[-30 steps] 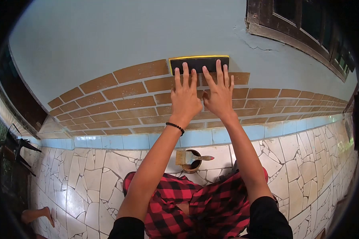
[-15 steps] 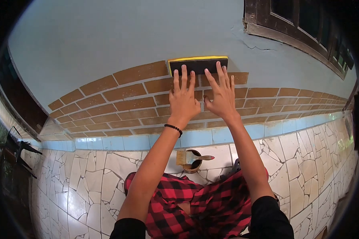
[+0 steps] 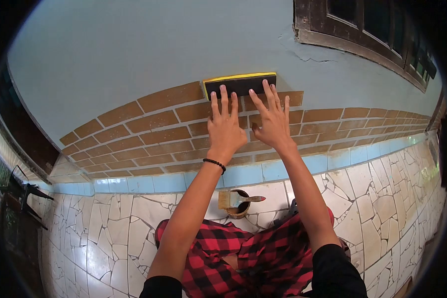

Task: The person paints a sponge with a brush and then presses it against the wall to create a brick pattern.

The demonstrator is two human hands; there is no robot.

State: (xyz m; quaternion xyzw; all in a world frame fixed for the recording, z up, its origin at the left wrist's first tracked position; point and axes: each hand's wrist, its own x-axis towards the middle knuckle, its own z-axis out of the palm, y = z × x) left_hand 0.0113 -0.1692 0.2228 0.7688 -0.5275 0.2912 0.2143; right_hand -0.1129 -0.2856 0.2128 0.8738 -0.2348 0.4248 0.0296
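A flat rectangular block [image 3: 243, 85], black on its outer face with a yellow spongy layer along its edge, is pressed to the wall at the top row of brown brick shapes [image 3: 169, 97]. My left hand [image 3: 225, 130] has its fingers stretched out, several fingertips resting on the block's left part. Fingers spread, my right hand [image 3: 274, 121] touches the right part in the same way. Neither hand wraps round the block. The wall surface behind the block is hidden.
On the floor below my hands stands a small round pot [image 3: 239, 210] with a paintbrush [image 3: 236, 199] lying across its rim. Light blue tiles [image 3: 243, 173] run along the wall's foot. A dark wooden window [image 3: 367, 30] is at upper right, a dark chair [image 3: 32, 201] at far left.
The view has shifted slightly, so the wall and block appear a little lower and further left. Both hands stay spread on the block, which keeps its place on the wall.
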